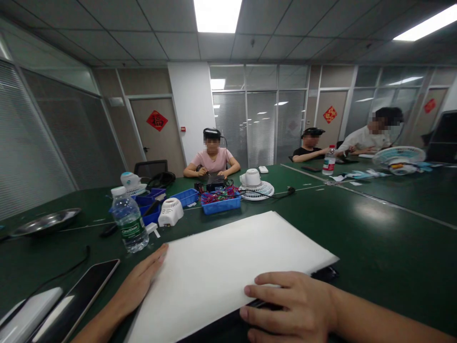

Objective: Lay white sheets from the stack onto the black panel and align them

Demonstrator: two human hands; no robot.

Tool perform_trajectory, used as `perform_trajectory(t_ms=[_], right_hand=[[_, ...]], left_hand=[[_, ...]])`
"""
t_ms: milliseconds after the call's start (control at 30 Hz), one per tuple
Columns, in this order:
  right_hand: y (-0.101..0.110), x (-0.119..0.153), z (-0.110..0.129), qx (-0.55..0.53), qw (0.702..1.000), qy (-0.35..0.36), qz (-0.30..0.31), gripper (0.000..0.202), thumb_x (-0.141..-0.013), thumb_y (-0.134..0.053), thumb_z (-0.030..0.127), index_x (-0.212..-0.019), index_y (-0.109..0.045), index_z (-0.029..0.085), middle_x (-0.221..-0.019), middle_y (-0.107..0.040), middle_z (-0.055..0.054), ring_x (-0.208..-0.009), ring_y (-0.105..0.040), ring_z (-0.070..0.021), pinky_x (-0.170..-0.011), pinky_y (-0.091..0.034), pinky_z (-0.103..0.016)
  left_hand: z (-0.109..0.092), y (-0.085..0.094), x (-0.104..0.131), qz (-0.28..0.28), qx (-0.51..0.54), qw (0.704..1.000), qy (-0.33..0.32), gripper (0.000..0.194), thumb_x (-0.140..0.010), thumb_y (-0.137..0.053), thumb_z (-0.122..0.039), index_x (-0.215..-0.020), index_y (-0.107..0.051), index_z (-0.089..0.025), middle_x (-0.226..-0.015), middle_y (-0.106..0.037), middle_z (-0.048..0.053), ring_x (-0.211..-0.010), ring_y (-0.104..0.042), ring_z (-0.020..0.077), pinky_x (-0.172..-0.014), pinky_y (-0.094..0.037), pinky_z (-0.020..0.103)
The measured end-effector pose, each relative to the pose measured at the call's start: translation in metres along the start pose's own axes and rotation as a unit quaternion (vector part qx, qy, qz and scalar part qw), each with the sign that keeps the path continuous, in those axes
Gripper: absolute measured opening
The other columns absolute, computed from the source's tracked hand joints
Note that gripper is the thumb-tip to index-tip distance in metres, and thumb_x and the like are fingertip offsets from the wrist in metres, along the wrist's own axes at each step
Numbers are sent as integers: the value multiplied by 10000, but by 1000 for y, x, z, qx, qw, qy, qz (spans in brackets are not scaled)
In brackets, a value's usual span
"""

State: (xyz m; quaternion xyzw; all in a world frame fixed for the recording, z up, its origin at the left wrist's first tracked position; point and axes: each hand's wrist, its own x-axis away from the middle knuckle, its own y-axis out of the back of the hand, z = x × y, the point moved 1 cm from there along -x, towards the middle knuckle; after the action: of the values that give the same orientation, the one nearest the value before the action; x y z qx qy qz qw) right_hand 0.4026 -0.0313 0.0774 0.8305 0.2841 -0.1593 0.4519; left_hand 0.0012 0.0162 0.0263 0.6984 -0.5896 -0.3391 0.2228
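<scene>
Metal gleams at the far left, where a pan (50, 222) sits by the left edge of the green table (385, 271). Nearer me, toward the near left corner, a white case (34, 312) lies just beside a dark phone (80, 296). Next comes my left hand (141, 276), open and nearly flat, fingers together and stretched along the left edge of the paper (228, 259), touching it. Just beyond my fingers a water bottle (130, 224) stands upright, with blue bins (153, 202) and a white housing (171, 212) past it.

The paper, white and blank on top, lies aslant by the table's near edge, in front of me, over something black that shows below its near edge and at its right corner. Past its far edge is a blue tray (221, 205) full of tangled wires (223, 194); behind that, at the table's far edge, sits a person in pink (213, 161). A white fan (256, 189) is just right of the tray.

My right hand (294, 305) is open too, fingers apart and loosely bent, upper fingertips over the paper's near edge; I cannot tell where its thumb is. Farther right, along the far edge, stand a red-capped bottle (329, 163) and a larger fan grille (396, 156).
</scene>
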Motion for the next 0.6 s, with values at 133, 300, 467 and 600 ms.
perform_trajectory(t_ms=[133, 300, 467, 600], right_hand=[[10, 9, -8, 54, 999, -3, -3, 209, -874, -630, 317, -1021, -759, 243, -1251, -693, -39, -1033, -700, -265, -759, -609, -342], [19, 20, -15, 91, 995, -21, 18, 236, -861, -662, 274, -1081, -737, 235, -1283, -676, -55, -1126, -668, -291, -819, -613, -368], [27, 32, -24, 72, 992, -103, 28, 307, -917, -570, 193, -1208, -668, 182, -1314, -650, -122, -1279, -561, -304, -947, -567, -455], [17, 44, -27, 63, 989, -132, -2, 310, -935, -540, 167, -1227, -644, 156, -1228, -692, -141, -1258, -578, -277, -926, -568, -434]], left_hand=[[-4, 9, -1, -4, 11, 1000, 6, 582, -933, -396, -520, -1335, -629, -170, -1438, -599, 73, -1362, -511, 285, -1187, -299, 499], [-2, 7, -3, 54, 43, 997, -27, 575, -827, -600, -416, -1354, -612, -188, -1420, -618, 83, -1335, -543, 298, -1159, -350, 523], [-13, 4, 4, 63, 3, 996, -68, 645, -747, -733, -448, -1349, -620, -245, -1485, -548, 78, -1384, -482, 313, -1188, -293, 532], [-24, 3, 9, 69, -34, 994, -80, 545, -796, -658, -413, -1319, -650, -261, -1479, -553, 74, -1382, -484, 311, -1185, -298, 532]])
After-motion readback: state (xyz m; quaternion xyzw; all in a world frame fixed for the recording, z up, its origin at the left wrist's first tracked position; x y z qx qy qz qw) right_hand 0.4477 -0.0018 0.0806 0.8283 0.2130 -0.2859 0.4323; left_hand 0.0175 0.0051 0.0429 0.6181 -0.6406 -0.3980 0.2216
